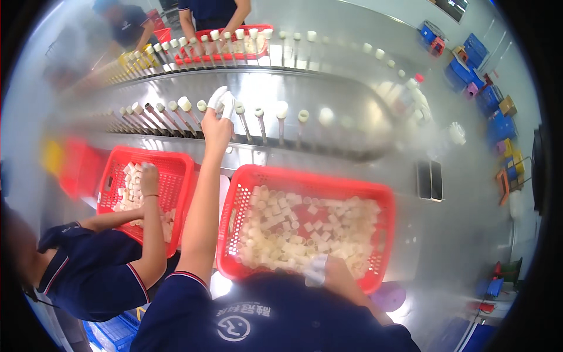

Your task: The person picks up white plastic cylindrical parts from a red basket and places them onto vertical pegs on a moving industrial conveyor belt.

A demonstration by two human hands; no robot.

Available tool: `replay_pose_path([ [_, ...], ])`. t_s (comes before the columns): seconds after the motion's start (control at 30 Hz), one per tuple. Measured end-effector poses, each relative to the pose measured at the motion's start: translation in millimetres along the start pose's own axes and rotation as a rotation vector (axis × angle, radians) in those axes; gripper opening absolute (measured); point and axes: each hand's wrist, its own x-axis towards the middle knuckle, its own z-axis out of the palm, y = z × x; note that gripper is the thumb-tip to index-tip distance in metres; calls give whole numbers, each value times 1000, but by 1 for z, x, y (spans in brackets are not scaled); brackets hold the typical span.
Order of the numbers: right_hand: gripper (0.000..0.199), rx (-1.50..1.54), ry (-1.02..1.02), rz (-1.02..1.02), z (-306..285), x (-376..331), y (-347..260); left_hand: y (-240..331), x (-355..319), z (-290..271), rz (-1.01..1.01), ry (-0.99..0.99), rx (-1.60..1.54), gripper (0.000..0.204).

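My left hand [217, 120] reaches up to the nearer row of upright metal rods [262, 129]. White covers sit on its fingertips, which close together at a rod's top; what lies between them is hidden. Short off-white cylinders, such as this cap-like piece [281, 109], top several rods. My right hand [328, 271], also with white-covered fingers, is low over a red plastic basket [316, 180] at its near right part. Many short, hollow off-white tube pieces [284, 214] fill the basket. The right fingers are blurred against these pieces, so their grip is unclear.
At my left, a co-worker's hand [149, 176] is over another red basket [146, 154] of white pieces. Across the steel table [258, 88], another person works at a red basket [261, 51] behind a farther rod row. Two black trays [430, 180] lie right.
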Motion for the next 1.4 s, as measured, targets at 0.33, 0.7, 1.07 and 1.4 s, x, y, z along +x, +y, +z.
replay_pose_path([
  [0.33, 38, 732, -446, 366, -61, -10, 31, -51, -3, 74, 292, -26, 602, 35],
  [0.7, 25, -544, 521, -14, -174, 176, 140, -3, -53, 162, 404, -264, 656, 14],
  [1.07, 22, -891, 178, 121, -210, 199, 198, -35, -77, 235, 410, -466, 712, 21],
  [1.4, 5, 295, 750, 430, -163, 109, 134, -107, -173, 52, -1129, -240, -1294, 30],
])
